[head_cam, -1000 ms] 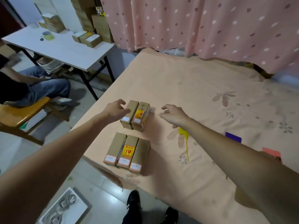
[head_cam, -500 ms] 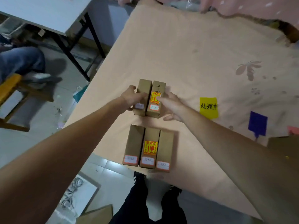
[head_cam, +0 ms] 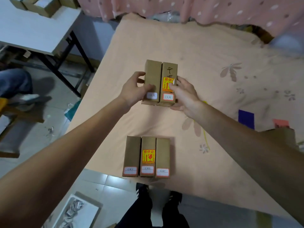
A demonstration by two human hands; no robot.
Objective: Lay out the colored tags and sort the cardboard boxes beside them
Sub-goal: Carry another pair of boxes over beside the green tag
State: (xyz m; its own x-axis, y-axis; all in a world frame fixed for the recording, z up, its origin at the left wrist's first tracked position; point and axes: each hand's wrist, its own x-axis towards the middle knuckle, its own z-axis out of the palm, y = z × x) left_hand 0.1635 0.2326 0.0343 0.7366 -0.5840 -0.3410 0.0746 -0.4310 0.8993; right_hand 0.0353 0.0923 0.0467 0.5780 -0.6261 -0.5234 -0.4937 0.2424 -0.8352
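Observation:
Two long cardboard boxes are pressed side by side between my hands above the peach cloth. My left hand (head_cam: 134, 89) grips the plain left box (head_cam: 152, 74); my right hand (head_cam: 184, 94) grips the right box (head_cam: 169, 71), which carries a yellow fragile sticker. Three more boxes (head_cam: 147, 156) lie in a row near the table's front edge, the middle one with a yellow sticker. My right forearm mostly hides a yellow tag (head_cam: 204, 102). A purple tag (head_cam: 246, 118) and a red tag (head_cam: 281, 123) lie to the right.
The table (head_cam: 205, 51) has a flowered peach cloth and pink curtain behind. Another cardboard box (head_cam: 283, 137) sits at the right edge. A white table (head_cam: 32, 35) with boxes stands to the left, a seated person's leg (head_cam: 14, 81) below it. My feet are at the front edge.
Both hands reached the pair of boxes, closed on them from either side and now hold them together. The camera tilted downward.

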